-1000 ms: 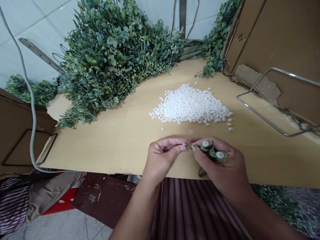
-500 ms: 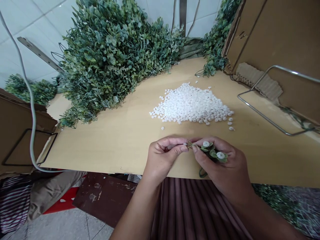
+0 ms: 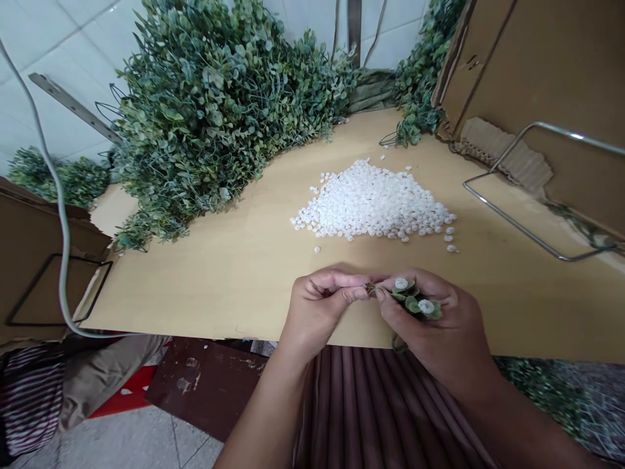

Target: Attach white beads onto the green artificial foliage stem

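My right hand (image 3: 437,319) is closed around an artificial green sprig (image 3: 413,303) with small round leaves. Two white flower heads (image 3: 426,306) show on it, and a dark green loop hangs below the fingers. My left hand (image 3: 325,303) pinches at a thin tip of the sprig, thumb against index finger. Whatever small piece lies between those fingertips is mostly hidden. Both hands meet just above the table's front edge. Beyond them lies a heap of small white flower heads (image 3: 371,198), a few scattered loose around it.
A big pile of artificial greenery (image 3: 209,111) stands at the back left of the wooden table (image 3: 195,286). Cardboard (image 3: 551,85) with a bent metal wire frame (image 3: 517,225) borders the right. A white cable (image 3: 63,215) hangs at left. A person's striped sleeve (image 3: 34,397) shows lower left.
The left fingertips have moved slightly right along the sprig's tip, and the pale bit seen between them is now covered. The right hand keeps its hold, almost unmoved.
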`<move>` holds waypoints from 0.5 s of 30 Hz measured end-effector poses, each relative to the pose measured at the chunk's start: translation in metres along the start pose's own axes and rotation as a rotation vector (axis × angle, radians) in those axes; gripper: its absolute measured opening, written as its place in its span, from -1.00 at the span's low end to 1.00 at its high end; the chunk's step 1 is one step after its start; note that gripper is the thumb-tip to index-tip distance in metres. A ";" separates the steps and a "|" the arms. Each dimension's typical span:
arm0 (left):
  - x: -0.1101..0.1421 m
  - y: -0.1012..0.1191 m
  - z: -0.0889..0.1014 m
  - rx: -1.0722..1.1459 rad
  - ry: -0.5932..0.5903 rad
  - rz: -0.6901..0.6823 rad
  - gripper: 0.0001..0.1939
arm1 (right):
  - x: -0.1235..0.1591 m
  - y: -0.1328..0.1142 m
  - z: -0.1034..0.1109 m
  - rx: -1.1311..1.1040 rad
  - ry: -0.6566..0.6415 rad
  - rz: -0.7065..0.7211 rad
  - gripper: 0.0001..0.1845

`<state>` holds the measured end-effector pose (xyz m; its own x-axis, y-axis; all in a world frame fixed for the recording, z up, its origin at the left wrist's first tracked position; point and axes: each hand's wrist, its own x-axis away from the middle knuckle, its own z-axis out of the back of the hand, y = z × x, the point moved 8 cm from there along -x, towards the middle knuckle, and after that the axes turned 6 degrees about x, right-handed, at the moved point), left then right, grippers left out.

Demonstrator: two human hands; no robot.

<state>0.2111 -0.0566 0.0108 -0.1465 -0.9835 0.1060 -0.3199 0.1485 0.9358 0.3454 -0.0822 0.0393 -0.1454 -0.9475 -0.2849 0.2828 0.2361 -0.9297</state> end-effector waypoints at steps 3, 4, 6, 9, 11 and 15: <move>-0.001 0.000 -0.002 -0.025 -0.016 0.012 -0.89 | 0.000 -0.002 0.000 0.023 -0.005 0.023 -0.90; -0.001 0.000 -0.003 -0.037 -0.021 0.017 -0.89 | 0.000 -0.003 -0.001 0.031 -0.007 0.031 -0.90; -0.002 0.000 -0.004 -0.046 -0.026 0.027 -0.89 | -0.002 -0.004 -0.002 0.034 -0.010 0.040 -0.90; -0.002 0.000 -0.006 -0.001 -0.021 0.034 -0.86 | -0.004 -0.005 -0.002 0.012 -0.011 0.049 -0.90; -0.001 -0.002 -0.008 0.023 -0.030 0.039 -0.83 | -0.002 -0.003 0.002 0.014 -0.018 0.048 -0.90; 0.001 -0.001 -0.005 -0.065 -0.021 0.002 -0.73 | 0.011 0.012 0.020 0.094 -0.012 0.040 -0.91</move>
